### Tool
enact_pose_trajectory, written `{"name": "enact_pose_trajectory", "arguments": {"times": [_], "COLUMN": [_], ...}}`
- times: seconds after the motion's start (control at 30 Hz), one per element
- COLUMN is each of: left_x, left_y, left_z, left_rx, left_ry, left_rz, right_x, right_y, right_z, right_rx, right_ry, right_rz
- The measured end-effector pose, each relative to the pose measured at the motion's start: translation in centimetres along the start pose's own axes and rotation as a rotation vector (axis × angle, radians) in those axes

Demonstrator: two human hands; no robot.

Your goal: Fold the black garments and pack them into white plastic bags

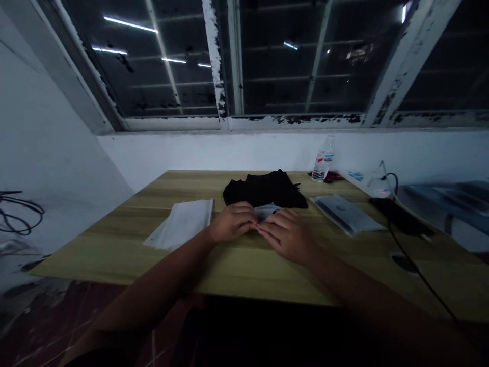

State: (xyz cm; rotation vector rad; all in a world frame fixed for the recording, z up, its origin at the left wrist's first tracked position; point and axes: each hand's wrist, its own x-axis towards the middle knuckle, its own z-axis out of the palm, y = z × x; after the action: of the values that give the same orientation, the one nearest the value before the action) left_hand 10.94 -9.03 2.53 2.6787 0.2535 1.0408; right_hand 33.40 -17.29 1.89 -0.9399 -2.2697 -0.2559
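Observation:
My left hand (233, 221) and my right hand (287, 233) meet at the middle of the wooden table (244, 265). Both have their fingers curled and pressed down on a small clear plastic packet (266, 211), which shows only between and behind the fingers. Just beyond the packet lies a heap of black fabric (265, 189). The fingertips of the two hands nearly touch over the packet's near edge.
A stack of white plastic bags (182, 223) lies to the left, another packet pile (346, 214) to the right. A water bottle (323, 160) stands at the back. A black phone (399, 216) with a cable (420, 272) lies far right, near a round hole (405, 262).

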Motion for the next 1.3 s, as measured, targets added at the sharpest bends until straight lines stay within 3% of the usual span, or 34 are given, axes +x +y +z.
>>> {"name": "enact_pose_trajectory", "arguments": {"times": [0.17,0.4,0.5,0.6,0.7,0.77,0.83,0.93,1.03,1.1,1.17,1.23,1.3], "left_x": [0.0,0.3,0.3,0.0,-0.6,-1.0,-1.4,-1.6,-1.2,-0.7,-0.2,-0.2,-0.6], "left_y": [0.2,0.5,0.5,0.0,-1.3,-2.5,-3.5,-4.0,-3.3,-2.4,-1.6,-1.4,-2.0], "left_z": [0.8,1.8,1.3,0.2,-1.1,-2.0,-2.7,-2.5,-0.4,1.5,2.9,3.4,3.2], "left_rx": [-0.044,-0.151,-0.169,-0.192,-0.184,-0.166,-0.172,-0.223,-0.250,-0.269,-0.288,-0.258,-0.160], "left_ry": [0.021,0.126,0.155,0.263,0.427,0.453,0.329,-0.042,-0.344,-0.434,-0.471,-0.463,-0.397], "left_rz": [0.009,0.027,0.028,-0.011,-0.061,-0.084,-0.095,-0.117,-0.129,-0.102,-0.063,-0.063,-0.152], "right_x": [0.5,0.8,0.8,0.7,0.5,0.4,0.0,-0.8,-2.0,-2.9,-4.2,-6.0,-8.6], "right_y": [0.8,2.2,2.9,4.2,5.2,4.9,3.6,1.0,-0.3,0.0,0.8,1.6,2.2], "right_z": [-0.1,-0.9,-1.8,-2.5,-3.4,-4.3,-5.1,-5.5,-4.4,-3.4,-2.9,-3.3,-4.5], "right_rx": [0.082,-0.080,-0.197,-0.310,-0.349,-0.330,-0.223,0.134,0.227,0.132,0.095,0.102,0.082], "right_ry": [-0.006,-0.056,-0.131,-0.238,-0.342,-0.395,-0.490,-0.694,-0.587,-0.504,-0.561,-0.621,-0.598], "right_rz": [0.016,-0.033,0.000,0.061,0.144,0.166,0.133,-0.019,-0.013,0.093,0.183,0.258,0.334]}}
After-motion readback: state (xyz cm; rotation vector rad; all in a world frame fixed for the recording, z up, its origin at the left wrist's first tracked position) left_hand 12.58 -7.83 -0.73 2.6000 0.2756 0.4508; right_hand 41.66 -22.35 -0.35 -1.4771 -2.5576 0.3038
